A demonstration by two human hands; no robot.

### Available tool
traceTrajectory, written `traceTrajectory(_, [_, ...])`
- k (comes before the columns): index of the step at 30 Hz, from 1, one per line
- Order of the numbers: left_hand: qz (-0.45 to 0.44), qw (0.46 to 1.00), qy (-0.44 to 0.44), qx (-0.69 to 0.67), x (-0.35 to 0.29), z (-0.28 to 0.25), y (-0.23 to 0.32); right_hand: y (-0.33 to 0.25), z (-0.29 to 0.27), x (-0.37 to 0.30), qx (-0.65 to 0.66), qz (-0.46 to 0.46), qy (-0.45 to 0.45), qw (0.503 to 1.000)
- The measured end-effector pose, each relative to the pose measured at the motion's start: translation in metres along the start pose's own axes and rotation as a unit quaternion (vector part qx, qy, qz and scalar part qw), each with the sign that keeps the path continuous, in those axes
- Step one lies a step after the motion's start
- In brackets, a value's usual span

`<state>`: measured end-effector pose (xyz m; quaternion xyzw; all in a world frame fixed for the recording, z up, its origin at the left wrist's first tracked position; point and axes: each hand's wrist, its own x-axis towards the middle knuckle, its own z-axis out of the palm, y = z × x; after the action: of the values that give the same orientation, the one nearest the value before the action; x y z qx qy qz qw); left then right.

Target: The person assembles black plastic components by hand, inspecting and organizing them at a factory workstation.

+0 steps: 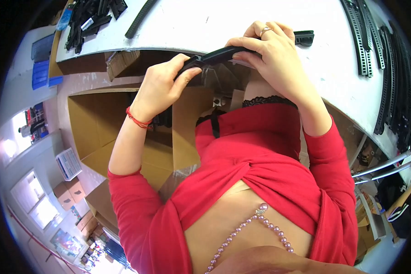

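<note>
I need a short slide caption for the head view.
Both hands, left hand and right hand, hold a black strip over the white table.

White worktable (182, 25) carrying black parts.
Long black slotted strips (361, 39) are lying along its right side; black pieces (89, 18) are sitting piled at its far left corner.

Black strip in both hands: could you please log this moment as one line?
left hand: grips black strip end | right hand: grips strip middle | white table: more black strips | open cardboard box below
</note>
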<state>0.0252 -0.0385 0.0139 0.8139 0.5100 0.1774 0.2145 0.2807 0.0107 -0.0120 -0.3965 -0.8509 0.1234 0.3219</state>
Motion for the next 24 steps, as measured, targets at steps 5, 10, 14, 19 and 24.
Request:
traceTrajectory(5, [-0.023, 0.994, -0.096, 0.042, 0.007, -0.004, 0.007, -0.002, -0.002, 0.0, -0.019, 0.005, -0.01, 1.0])
traceTrajectory(10, [-0.03, 0.983, -0.178, 0.041, 0.022, -0.017, 0.006, -0.003, -0.004, 0.0, -0.002, 0.014, -0.017, 1.0])
traceTrajectory(14, [-0.03, 0.976, -0.21, 0.051, 0.025, -0.014, 0.004, -0.003, -0.007, 0.004, 0.017, 0.013, -0.029, 0.999])
traceTrajectory(19, [0.025, 0.988, -0.146, 0.052, 0.022, -0.003, 0.001, -0.003, -0.013, 0.005, 0.007, 0.002, -0.015, 1.0])
traceTrajectory(24, [0.042, 0.985, -0.124, 0.115, 0.027, -0.014, 0.029, 0.008, 0.003, -0.007, 0.021, -0.035, 0.066, 0.997])
